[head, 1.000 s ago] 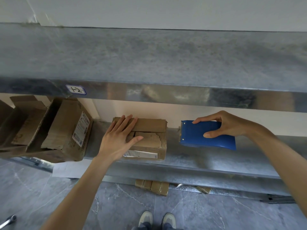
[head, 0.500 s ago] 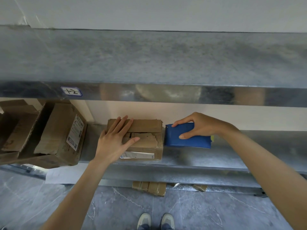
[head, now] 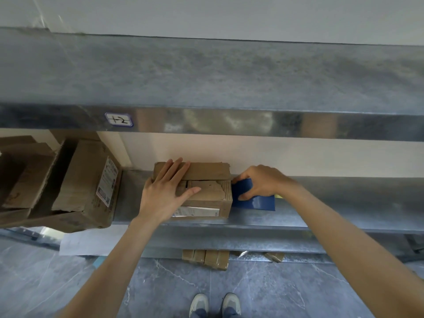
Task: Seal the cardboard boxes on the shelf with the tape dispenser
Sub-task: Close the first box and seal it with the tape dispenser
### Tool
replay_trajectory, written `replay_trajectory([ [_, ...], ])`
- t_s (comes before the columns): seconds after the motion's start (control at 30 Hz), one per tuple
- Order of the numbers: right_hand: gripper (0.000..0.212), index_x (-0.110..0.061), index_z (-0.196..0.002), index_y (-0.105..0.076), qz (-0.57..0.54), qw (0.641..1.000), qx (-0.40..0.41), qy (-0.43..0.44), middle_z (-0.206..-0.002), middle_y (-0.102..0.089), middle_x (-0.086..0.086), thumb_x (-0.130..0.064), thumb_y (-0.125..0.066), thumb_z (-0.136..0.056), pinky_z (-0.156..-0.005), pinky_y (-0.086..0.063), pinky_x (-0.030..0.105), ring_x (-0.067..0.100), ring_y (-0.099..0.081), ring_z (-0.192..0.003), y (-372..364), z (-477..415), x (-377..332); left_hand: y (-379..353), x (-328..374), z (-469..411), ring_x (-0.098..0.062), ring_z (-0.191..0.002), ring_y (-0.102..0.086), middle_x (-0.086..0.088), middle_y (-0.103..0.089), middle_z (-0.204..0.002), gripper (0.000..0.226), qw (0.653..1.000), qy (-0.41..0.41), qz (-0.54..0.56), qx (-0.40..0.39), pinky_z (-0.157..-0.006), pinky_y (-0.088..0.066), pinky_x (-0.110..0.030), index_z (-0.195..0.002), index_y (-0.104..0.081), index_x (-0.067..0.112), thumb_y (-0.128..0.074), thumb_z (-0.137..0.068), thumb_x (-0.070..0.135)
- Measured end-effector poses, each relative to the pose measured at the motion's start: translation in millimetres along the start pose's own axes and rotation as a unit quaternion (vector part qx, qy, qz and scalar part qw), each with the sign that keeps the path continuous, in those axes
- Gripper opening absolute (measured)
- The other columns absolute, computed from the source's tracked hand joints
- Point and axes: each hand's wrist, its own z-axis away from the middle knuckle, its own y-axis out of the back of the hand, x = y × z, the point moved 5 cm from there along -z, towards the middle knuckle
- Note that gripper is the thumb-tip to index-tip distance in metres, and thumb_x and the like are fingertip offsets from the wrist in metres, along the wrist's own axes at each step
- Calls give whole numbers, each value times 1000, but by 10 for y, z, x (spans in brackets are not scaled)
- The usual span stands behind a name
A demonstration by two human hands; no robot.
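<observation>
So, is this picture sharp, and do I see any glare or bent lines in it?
Head view: sharp enough around the small box and the blue tape dispenser, which shows a faint sheen; the wide lens slightly bows the upper shelf's front edge; that shiny edge carries smeared brownish reflections, no hard glare.

I see a galvanised metal upper shelf [head: 206, 72] filling the top of my view, with a handwritten label [head: 118, 119] stuck on its shiny front edge. Behind the lower shelf [head: 355, 203] stands a pale cream wall [head: 286, 154]. Below lies a grey marbled tile floor [head: 57, 288].
</observation>
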Motion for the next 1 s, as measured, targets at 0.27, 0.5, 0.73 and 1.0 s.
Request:
replay_trajectory([
  [0.27, 52, -46, -140, -47, -126, 977, 162, -63, -126, -67, -2, -37, -62, -91, -80, -50, 33, 25, -65, -104, -438, 47, 394, 7, 1, 9, -8, -153, 3, 17, 2, -166, 90, 1000, 2, -8, -15, -115, -29, -51, -157, -14, 39, -10, -82, 88],
  [0.5, 60, -39, -154, -23, -12, 974, 207, -92, -59, -47, -2, -37, -51, -101, -47, -36, 27, 11, -41, -46, -615, 45, 338, 4, -45, 16, -6, -152, 7, 18, 6, -165, 99, 999, -7, 19, -25, -119, -19, -54, -157, -13, 39, -13, -74, 93],
  [0.73, 78, -51, -151, 10, -89, 977, 169, -93, -107, -69, 14, -43, -50, -100, -67, -58, 42, 28, -67, -78, -725, 48, 321, 6, -83, 25, -5, -152, 8, 21, 3, -164, 109, 998, -11, 53, -25, -124, -8, -52, -157, -17, 39, -21, -66, 99],
  [1.0, 68, -40, -155, -10, -138, 959, 222, -112, -140, -54, 13, -43, -49, -100, -91, -51, 44, 34, -57, -117, -612, 173, 273, 70, -181, 55, 6, -148, -7, 26, -23, -158, 109, 975, 3, 222, 10, -125, -6, -47, -148, -44, 32, -46, -59, 95],
])
